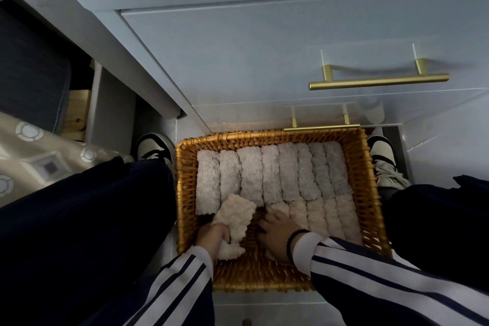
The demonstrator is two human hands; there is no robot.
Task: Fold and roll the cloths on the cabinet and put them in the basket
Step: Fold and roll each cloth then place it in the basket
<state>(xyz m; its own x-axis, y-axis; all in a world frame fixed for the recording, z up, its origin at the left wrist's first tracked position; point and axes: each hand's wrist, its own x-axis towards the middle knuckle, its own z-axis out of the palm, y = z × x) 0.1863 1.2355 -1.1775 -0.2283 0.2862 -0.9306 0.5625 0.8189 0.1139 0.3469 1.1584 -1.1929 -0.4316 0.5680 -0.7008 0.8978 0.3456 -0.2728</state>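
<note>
A woven orange-brown basket [182, 193] stands on the floor between my feet, below the cabinet front. A row of several rolled grey cloths [254, 174] fills its far half. Several rolled cream cloths [330, 217] lie side by side in the near right part. My left hand [213, 235] grips a rolled cream cloth [235, 216] over the basket's near left part, tilted toward the grey rolls. My right hand [277, 230] rests with spread fingers on the leftmost cream roll in the row. The cabinet top is out of view.
The pale blue cabinet [264, 47] rises right behind the basket, with two brass drawer handles [378, 82]. My shoes [153, 148] flank the basket and my dark trouser legs close in on both sides. A patterned fabric [31, 156] lies at the left.
</note>
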